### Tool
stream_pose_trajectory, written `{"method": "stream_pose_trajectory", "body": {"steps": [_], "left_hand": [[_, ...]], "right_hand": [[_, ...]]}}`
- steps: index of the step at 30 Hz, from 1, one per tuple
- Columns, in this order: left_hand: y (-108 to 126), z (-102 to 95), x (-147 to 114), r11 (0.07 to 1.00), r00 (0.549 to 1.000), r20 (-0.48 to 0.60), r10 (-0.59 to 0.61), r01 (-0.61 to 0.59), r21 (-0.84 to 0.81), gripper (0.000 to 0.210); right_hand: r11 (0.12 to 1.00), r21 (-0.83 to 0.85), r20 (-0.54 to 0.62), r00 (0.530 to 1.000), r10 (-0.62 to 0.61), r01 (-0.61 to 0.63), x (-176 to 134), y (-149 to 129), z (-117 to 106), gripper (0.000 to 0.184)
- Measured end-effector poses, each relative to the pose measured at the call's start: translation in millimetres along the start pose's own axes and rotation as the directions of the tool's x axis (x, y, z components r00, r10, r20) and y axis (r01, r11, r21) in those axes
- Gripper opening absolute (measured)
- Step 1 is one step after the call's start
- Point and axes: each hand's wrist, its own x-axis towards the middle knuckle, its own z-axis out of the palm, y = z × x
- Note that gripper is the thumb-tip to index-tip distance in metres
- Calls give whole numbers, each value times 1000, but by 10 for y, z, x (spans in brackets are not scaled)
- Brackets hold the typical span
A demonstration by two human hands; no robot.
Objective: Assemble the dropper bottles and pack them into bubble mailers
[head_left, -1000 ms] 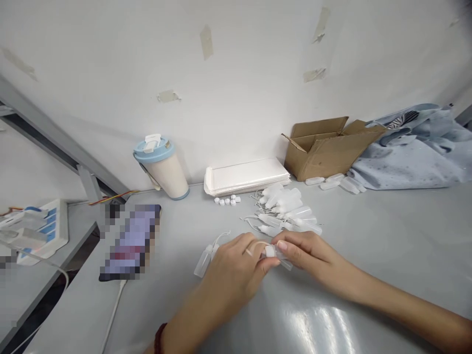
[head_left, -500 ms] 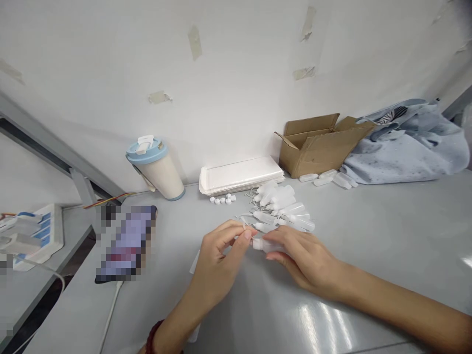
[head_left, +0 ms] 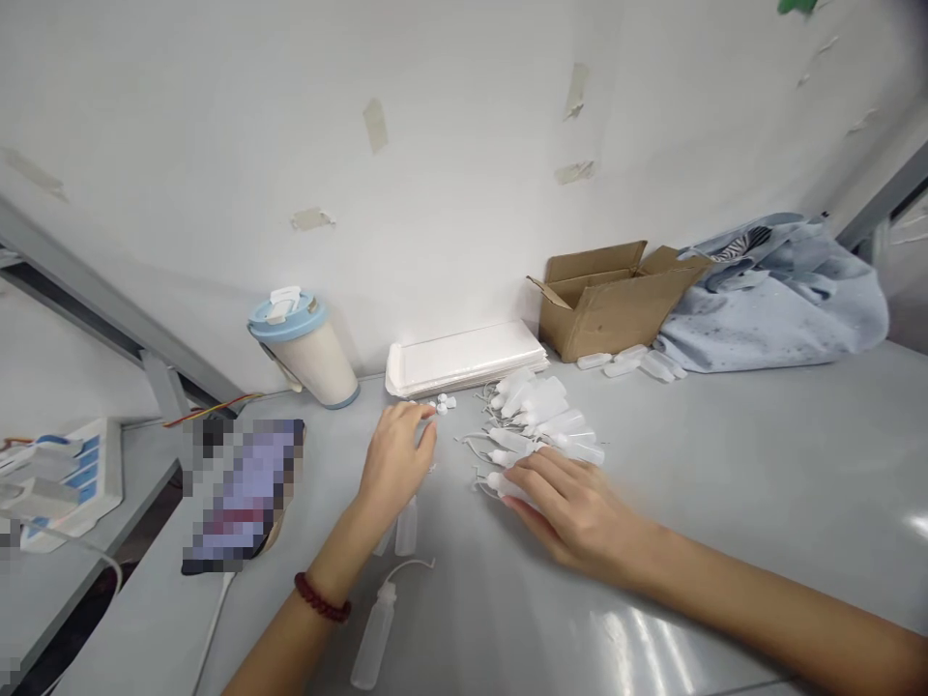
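My right hand (head_left: pixel 576 503) is closed around a small translucent squeeze bottle (head_left: pixel 500 482) with a thin bent tube at its tip. Just beyond it lies a pile of similar bottles (head_left: pixel 547 401), their tubes pointing left. My left hand (head_left: pixel 395 459) has thumb and fingers apart, with its fingertips beside the small white caps (head_left: pixel 444 405), some of which it hides. Below that hand lies a translucent bottle (head_left: pixel 407 527), partly covered along with another at its side. Nearer to me lies a bottle with a curved tube (head_left: pixel 374 638).
White flat boxes (head_left: pixel 468 358) are stacked at the wall. A cardboard box (head_left: pixel 609 309) stands open beside a light blue cloth bag (head_left: pixel 783 309), with loose bottles (head_left: pixel 656 363) in front. On the left are a tumbler (head_left: pixel 319 362), a phone (head_left: pixel 246 498) and a power strip (head_left: pixel 98 474).
My left hand has left the bottle's tip and moved left and away from me to the caps. My right hand has shifted slightly left, still holding the bottle. The view has tilted up.
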Motion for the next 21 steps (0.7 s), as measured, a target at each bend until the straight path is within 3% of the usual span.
{"method": "stream_pose_trajectory", "body": {"steps": [8,16,21], "left_hand": [[2,138,228,955,994,39,100,-107,276,22],[-64,174,193,941,982,112,152,-178,286,23],[-60,157,182,952,983,123,139,-166,255,21]], "right_hand": [[997,-66,81,996,47,-42,-15,54,49,24],[997,0,81,994,73,-73,-29,61,69,21],[999,5,128,991,-38,38,-35,18,46,17]]}}
